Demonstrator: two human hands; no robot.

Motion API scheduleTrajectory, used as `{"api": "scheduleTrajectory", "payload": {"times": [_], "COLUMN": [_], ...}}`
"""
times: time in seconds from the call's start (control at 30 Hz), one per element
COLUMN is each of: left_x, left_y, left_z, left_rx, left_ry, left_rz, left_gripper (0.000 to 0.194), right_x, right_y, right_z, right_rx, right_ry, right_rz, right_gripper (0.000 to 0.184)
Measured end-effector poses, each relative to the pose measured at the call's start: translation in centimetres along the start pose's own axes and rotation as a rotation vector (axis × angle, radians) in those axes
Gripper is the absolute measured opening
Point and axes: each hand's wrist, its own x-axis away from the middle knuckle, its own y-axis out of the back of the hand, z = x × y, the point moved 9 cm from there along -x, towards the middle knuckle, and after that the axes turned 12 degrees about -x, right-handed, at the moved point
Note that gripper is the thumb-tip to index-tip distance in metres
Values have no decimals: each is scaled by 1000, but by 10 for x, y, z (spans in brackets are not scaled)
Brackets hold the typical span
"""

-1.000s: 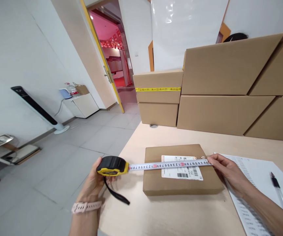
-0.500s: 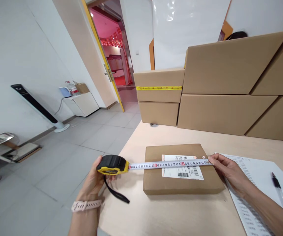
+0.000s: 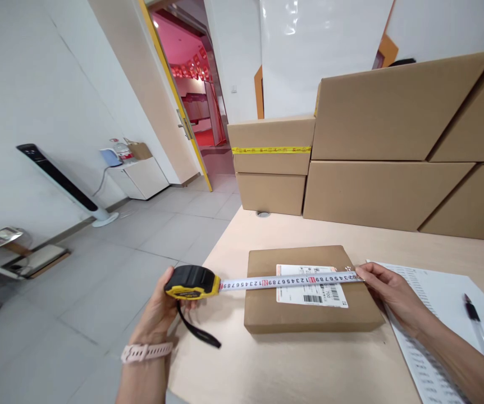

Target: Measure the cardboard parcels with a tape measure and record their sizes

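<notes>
My left hand [image 3: 161,303] is closed around the black and yellow case of a tape measure [image 3: 192,282], left of a flat cardboard box [image 3: 309,321]. A black wrist strap hangs from the case. The white blade stretches rightward across the top of the box, over part of its shipping label [image 3: 295,295]. At the box's right edge, my right hand [image 3: 383,286] pinches the blade's end between thumb and finger. The box lies flat on the light wooden table [image 3: 330,365].
Printed sheets [image 3: 431,292] with a pen [image 3: 478,322] on them lie to the right. Large cardboard boxes [image 3: 377,123] are stacked along the table's back. Left of the table is a tiled floor [image 3: 161,230] with a tower fan [image 3: 60,179] and a platform scale [image 3: 35,261].
</notes>
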Motion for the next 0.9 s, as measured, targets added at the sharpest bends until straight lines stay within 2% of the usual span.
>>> {"api": "scheduleTrajectory", "payload": {"times": [0.4,0.7,0.8,0.9], "left_x": [-1,-1,1,9], "left_y": [1,0,0,-7], "left_z": [2,1,-4,-10], "left_rx": [13,63,102,125], "left_ry": [11,20,-23,-79], "left_rz": [-6,-26,-58,-59], "left_gripper": [58,50,39,41], "right_x": [1,0,6,23], "right_y": [-3,-3,-4,-7], "right_z": [6,8,27,63], "right_rx": [46,50,133,256], "right_ry": [31,66,165,302], "right_rz": [-12,-2,-27,-59], "right_gripper": [36,35,38,39]}}
